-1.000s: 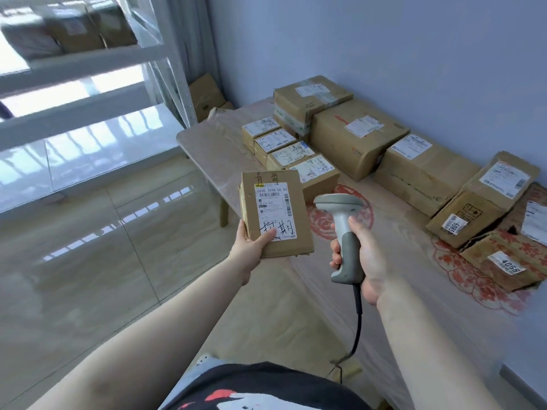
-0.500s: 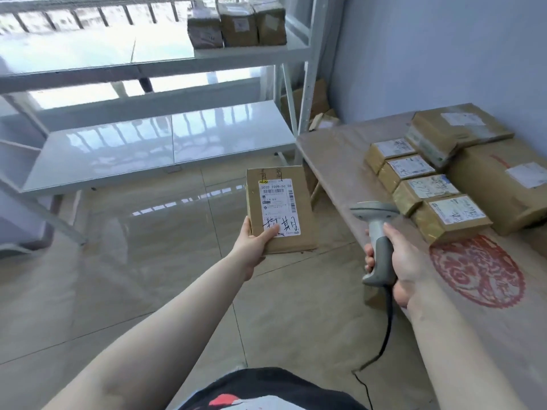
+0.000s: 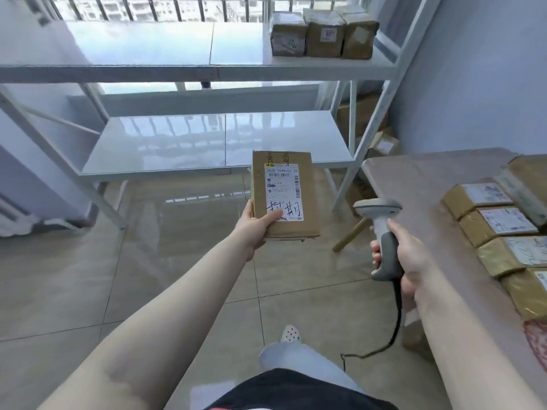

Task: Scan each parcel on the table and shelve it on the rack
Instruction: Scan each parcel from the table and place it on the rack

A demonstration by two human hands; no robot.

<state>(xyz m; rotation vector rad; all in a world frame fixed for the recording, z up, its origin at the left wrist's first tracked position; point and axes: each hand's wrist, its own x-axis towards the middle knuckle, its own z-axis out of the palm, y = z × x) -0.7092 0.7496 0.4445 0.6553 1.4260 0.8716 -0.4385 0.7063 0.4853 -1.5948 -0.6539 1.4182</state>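
My left hand (image 3: 257,224) grips a flat brown parcel (image 3: 307,202) by its near-left corner, thumb on its white label, holding it out in front of the white rack (image 3: 183,74). My right hand (image 3: 405,255) holds a grey corded barcode scanner (image 3: 381,229) by the handle, head up, to the right of the parcel and apart from it. Three parcels (image 3: 322,35) stand side by side at the right end of the rack's upper shelf. The lower shelf (image 3: 183,143) lies just beyond the held parcel. Several labelled parcels (image 3: 500,229) lie in a row on the table (image 3: 414,184) at the right.
The rack's slanted white legs (image 3: 373,113) stand close to the table's left end. Cardboard boxes (image 3: 364,113) sit on the floor behind that leg. The scanner's black cable (image 3: 396,321) hangs down to the tiled floor (image 3: 74,276). My foot (image 3: 290,334) shows below.
My view has swung left from the table to the rack, which is now closer. Both hands keep their hold; the parcel now sits in front of the lower shelf.
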